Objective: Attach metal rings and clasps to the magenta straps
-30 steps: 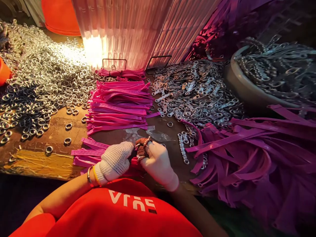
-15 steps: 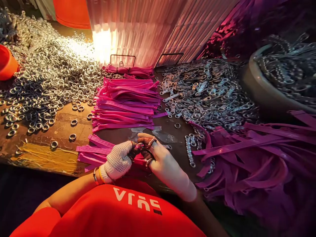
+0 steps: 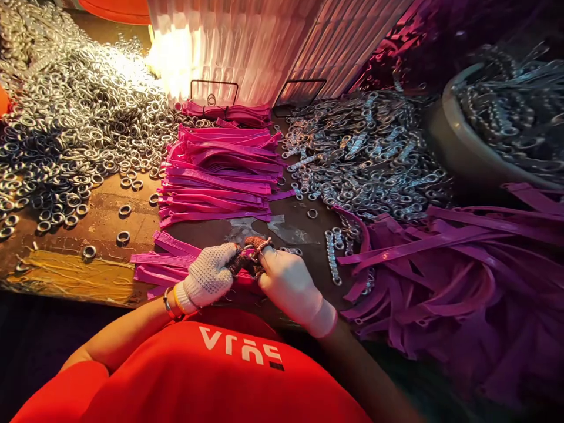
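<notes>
My left hand (image 3: 209, 277), in a white dotted glove with dark fingertips, is closed in a pinch. Facing it, my right hand (image 3: 288, 285) wears a white glove with brown fingertips, its fingers curled inward. A small metal ring (image 3: 249, 251) shows between the fingertips of both hands; whatever else they grip is hidden. Partly behind my left hand, and under it, lie a few loose pink straps (image 3: 170, 258). Farther back, a stack of pink straps (image 3: 215, 182) lies crosswise on the table (image 3: 110, 202).
Loose metal rings (image 3: 101, 111) are heaped on the left. Metal chain-like links (image 3: 361, 147) form a pile at right, beside a large bucket (image 3: 458, 123) of similar pieces. Purple straps (image 3: 432, 276) hang over the right edge. Corrugated panels (image 3: 247, 47) stand at the back.
The view has shifted slightly, so the table contents sit higher and farther left. My hands stay together around the ring, with the right hand's fingers curled in a little more.
</notes>
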Available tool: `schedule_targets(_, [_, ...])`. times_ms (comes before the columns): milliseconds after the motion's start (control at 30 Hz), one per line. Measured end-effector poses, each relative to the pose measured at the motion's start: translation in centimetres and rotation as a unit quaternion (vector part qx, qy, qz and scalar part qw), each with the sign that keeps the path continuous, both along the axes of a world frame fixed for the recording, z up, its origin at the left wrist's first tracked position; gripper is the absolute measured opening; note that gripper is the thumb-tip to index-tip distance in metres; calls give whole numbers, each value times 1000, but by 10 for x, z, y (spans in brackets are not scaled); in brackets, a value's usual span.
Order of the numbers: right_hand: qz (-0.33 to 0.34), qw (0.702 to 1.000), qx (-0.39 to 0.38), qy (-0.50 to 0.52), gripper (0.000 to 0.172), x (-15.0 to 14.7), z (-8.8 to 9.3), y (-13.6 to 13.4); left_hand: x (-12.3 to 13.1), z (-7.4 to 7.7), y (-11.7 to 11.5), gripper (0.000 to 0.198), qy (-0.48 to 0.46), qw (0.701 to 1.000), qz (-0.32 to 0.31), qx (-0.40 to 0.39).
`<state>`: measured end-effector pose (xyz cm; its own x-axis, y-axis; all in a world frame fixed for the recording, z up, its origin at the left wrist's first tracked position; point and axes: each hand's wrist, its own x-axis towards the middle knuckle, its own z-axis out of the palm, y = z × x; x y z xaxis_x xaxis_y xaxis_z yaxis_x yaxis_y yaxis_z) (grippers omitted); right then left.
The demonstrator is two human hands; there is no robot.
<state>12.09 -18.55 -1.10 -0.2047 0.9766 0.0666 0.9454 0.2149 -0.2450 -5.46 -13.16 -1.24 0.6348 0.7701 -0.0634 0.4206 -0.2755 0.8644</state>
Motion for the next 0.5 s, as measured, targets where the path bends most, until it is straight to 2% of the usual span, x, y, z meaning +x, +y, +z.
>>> schedule_targets(200, [40, 998, 24, -39, 20, -4, -10, -7, -5, -13, -1, 10, 56, 996, -43, 60])
schedule_targets(333, [52, 998, -10, -23, 17, -6, -10, -9, -4, -11, -1, 23, 106, 987, -84, 83])
schedule_targets(500, [62, 996, -56, -44, 14, -5, 3, -5, -5, -7, 3, 24, 115, 985, -92, 90])
